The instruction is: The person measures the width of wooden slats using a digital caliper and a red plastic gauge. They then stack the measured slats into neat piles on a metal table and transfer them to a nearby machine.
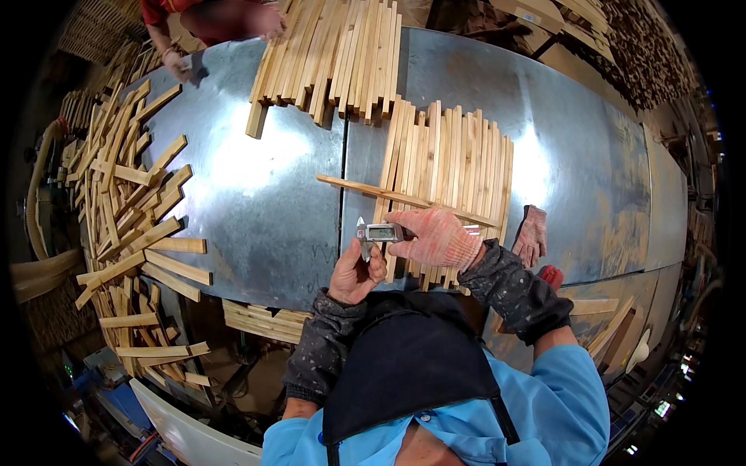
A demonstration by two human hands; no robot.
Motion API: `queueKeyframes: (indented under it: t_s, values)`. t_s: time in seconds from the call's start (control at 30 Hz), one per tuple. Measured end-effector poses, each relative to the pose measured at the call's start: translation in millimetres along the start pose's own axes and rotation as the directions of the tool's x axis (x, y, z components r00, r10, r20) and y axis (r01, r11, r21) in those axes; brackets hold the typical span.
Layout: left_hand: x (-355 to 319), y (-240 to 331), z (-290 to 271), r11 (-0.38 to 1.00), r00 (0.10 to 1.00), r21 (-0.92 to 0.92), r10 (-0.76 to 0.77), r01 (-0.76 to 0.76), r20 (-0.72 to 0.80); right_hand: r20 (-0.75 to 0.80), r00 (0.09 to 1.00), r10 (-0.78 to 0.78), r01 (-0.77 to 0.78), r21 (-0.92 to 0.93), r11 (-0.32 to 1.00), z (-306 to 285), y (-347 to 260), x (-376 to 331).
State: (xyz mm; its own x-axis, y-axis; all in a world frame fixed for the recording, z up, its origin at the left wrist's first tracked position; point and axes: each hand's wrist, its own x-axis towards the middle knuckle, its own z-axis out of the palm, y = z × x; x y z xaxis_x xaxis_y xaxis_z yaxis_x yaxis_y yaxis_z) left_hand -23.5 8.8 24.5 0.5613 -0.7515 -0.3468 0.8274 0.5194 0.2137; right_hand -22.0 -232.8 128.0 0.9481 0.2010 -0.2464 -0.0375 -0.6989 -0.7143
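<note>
A bare left hand (pixel 357 273) is resting curled beside the jaws of a caliper (pixel 381 232), its hold unclear. The tool is running sideways between both hands; the gloved right hand (pixel 437 237) is gripping and partly hiding it. Just beyond, nearer the right, a loose stick (pixel 373 189) is slanting across a row of sticks (pixel 447 155) on the worktop (pixel 256 252).

We can read no text with certainty. The small grey display (pixel 382 232) on the digital caliper (pixel 362 231) seems to carry dark figures, too small for us to make out. On the counter (pixel 272 264) we see faint scrawled marks (pixel 323 253), illegible to us; a pale panel (pixel 536 11) beyond bears a bluish mark (pixel 530 17) we cannot decipher.
</note>
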Motion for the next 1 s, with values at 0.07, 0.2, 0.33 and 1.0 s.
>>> queueKeyframes:
  t_s: [0.07, 0.2, 0.33, 1.0]
  values:
    - [1, -1, 1, 0.999, 0.999, 0.046, 0.012, -0.010, -0.052, 0.008, 1.000, 0.000, 0.000, -0.007, 1.000, 2, 4, 1]
    - [3, -1, 2, 0.999, 0.996, 0.051, 0.014, -0.010, -0.085, 0.025, 1.000, 0.012, -0.012, -0.013, 1.000, 1, 3, 3]
    - [3, 2, 0, 0.996, 0.992, 0.092, 0.001, 0.011, -0.126, 0.040, 0.999, 0.005, -0.002, -0.065, 0.998, 0, 5, 4]
    - [30, -6, 10, 0.925, 0.929, 0.369, 0.216, -0.096, -0.300, 0.179, 0.966, 0.186, -0.103, -0.396, 0.913, -1, -2, 29]
